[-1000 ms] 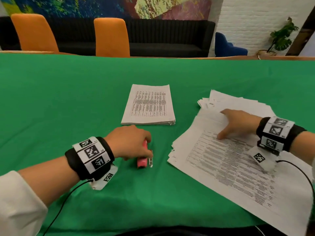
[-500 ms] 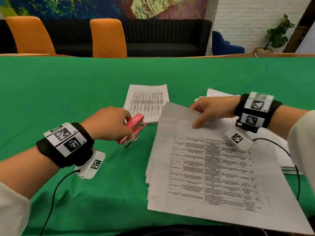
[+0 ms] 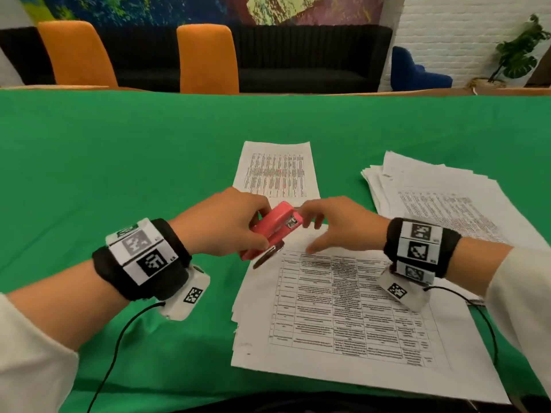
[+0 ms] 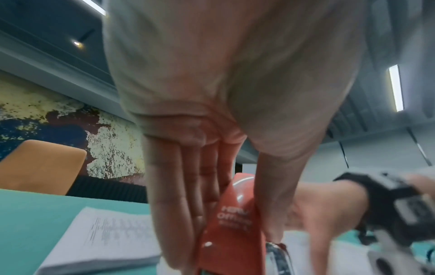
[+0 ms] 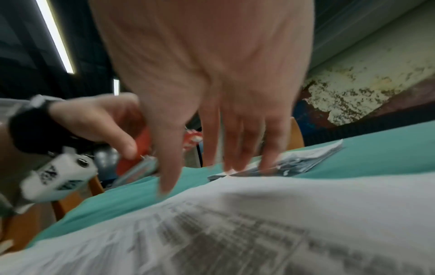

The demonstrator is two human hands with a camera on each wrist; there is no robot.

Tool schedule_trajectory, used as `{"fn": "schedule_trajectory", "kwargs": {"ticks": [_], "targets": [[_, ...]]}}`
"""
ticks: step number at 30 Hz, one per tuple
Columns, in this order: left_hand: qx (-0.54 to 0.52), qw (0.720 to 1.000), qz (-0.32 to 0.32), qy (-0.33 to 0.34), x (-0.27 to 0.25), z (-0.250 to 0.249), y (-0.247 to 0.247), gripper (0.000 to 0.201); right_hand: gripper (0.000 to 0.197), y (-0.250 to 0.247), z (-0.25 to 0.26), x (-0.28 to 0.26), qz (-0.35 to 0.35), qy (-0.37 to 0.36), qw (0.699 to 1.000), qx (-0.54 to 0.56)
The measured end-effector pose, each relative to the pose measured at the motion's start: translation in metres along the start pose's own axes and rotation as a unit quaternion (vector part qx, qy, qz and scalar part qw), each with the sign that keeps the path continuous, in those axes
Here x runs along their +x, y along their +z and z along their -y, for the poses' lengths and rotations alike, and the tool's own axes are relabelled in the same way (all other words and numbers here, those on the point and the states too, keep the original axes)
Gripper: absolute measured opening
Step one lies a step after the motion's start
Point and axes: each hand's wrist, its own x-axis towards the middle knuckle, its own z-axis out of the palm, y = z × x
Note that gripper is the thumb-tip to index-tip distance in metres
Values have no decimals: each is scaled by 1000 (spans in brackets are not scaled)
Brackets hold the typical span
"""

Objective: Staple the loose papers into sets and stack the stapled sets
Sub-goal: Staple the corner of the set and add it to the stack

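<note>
My left hand [image 3: 226, 223] grips a red stapler [image 3: 272, 229], lifted and tilted over the top left corner of a loose set of printed sheets [image 3: 343, 311] lying in front of me. In the left wrist view the fingers and thumb wrap the stapler [image 4: 231, 228]. My right hand [image 3: 334, 226] hovers at that set's top edge, fingers spread and relaxed, right beside the stapler's nose; the thumb tip [image 5: 166, 186] reaches down near the paper [image 5: 235, 223]. A neat stack of sets [image 3: 275, 171] lies behind the hands.
A fanned pile of loose papers [image 3: 441, 201] lies at the right on the green tablecloth [image 3: 104, 162]. Two orange chairs [image 3: 208, 59] and a black sofa stand beyond the far edge. Cables trail from both wrist bands.
The right hand pulled a set from the right pile to the table's middle and let it lie flat. The left hand lifted the stapler off the cloth and carried it to the set's top left corner.
</note>
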Motion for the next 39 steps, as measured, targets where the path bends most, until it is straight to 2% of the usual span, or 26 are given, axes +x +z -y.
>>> {"fn": "schedule_trajectory", "kwargs": {"ticks": [2,3,6,9,14,17,19,22,26,28,31,34,37,39], "targets": [[-4,1000,20,3,6,0,13,35,83,7,4,-9,129,14,990,-62],[-7,1000,26,4,10,1,18,36,93,9,5,-12,164,15,983,-79],[15,1000,22,11,21,-1,27,38,109,6,1,-19,206,-11,974,-96],[14,1000,4,12,33,-4,28,41,115,2,-7,-23,241,-9,966,-88],[6,999,17,30,48,-12,35,45,121,7,-21,-23,242,-14,968,-63],[50,997,23,47,51,-15,38,41,131,7,-22,-30,225,39,969,-92],[87,993,33,73,52,-18,37,38,137,6,-26,-35,239,68,963,-101],[146,979,52,135,52,-23,36,33,140,5,-33,-37,261,65,961,-71],[167,964,86,190,54,-34,37,41,143,8,-42,-41,255,62,965,-21],[185,965,82,169,58,-36,39,35,143,9,-47,-44,249,59,967,3],[196,972,84,101,65,-29,36,28,138,8,-51,-46,249,46,967,0],[160,973,103,128,65,-21,34,27,136,10,-54,-44,253,34,967,-18],[182,961,123,171,55,-15,34,25,133,11,-57,-41,261,33,965,-21],[184,966,120,139,50,-3,32,23,132,12,-58,-42,266,34,963,-16]]}}
